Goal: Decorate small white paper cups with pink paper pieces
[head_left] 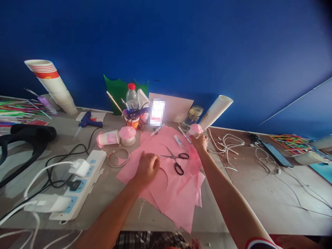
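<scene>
My right hand (pixel 200 142) grips a white paper cup with a pink top (pixel 195 130) at the far edge of a spread of pink paper sheets (pixel 178 197). My left hand (pixel 147 168) rests curled on the paper, with a curved cut line showing near it. Between the hands lie black-handled scissors (pixel 176 159), blades pointing left, and a small white tube (pixel 178 141). Farther left, a paper cup with pink marks (pixel 109 138) lies on its side beside an upright white cup with a pink dome (pixel 127 135). A thin ring (pixel 118 157) lies next to them.
A hot glue gun (pixel 88 119) and a white power strip (pixel 80 185) with plugged-in cords sit left. Stacked paper cups (pixel 55 86) and coloured straws (pixel 18 112) lie beyond. A bottle (pixel 132 97) stands at the back. White cables (pixel 227 145) and a phone (pixel 277 154) lie right.
</scene>
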A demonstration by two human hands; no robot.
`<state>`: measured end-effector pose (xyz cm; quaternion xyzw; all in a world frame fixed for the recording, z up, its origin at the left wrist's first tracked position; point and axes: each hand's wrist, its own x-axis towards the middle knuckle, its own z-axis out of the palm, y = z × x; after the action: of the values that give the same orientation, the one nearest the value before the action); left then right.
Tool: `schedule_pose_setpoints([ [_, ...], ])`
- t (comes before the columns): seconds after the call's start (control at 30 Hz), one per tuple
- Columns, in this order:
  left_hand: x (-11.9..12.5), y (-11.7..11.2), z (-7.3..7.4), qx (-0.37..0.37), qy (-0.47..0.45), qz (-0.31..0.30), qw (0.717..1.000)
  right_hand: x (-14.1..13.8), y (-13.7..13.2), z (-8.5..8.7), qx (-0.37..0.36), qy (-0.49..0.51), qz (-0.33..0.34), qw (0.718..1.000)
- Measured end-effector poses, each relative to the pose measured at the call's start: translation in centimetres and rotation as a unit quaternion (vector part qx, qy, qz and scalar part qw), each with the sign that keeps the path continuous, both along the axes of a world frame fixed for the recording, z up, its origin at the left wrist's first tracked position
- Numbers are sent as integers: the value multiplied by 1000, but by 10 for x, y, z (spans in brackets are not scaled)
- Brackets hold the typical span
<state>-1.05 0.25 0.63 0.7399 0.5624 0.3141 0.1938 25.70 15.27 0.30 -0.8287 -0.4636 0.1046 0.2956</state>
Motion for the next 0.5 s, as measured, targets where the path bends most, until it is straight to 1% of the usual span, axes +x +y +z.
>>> schedule_pose_setpoints([
  [0.1,1,0,1,-5,5,-2,1000,-8,-19,-1,5,-3,10,1000],
  [0.2,1,-1,2,-7,12,-3,1000,-18,-31,-2,44,-11,66,997],
  [0.23,1,-2,2,-8,12,-4,1000,-20,-31,-2,47,-9,72,996],
  [0.3,0,-2,2,-7,7,-5,1000,-23,-26,-1,41,8,44,998],
  [0.5,-1,-2,-1,-1,-5,1,1000,-22,5,-1,15,45,-54,997],
])
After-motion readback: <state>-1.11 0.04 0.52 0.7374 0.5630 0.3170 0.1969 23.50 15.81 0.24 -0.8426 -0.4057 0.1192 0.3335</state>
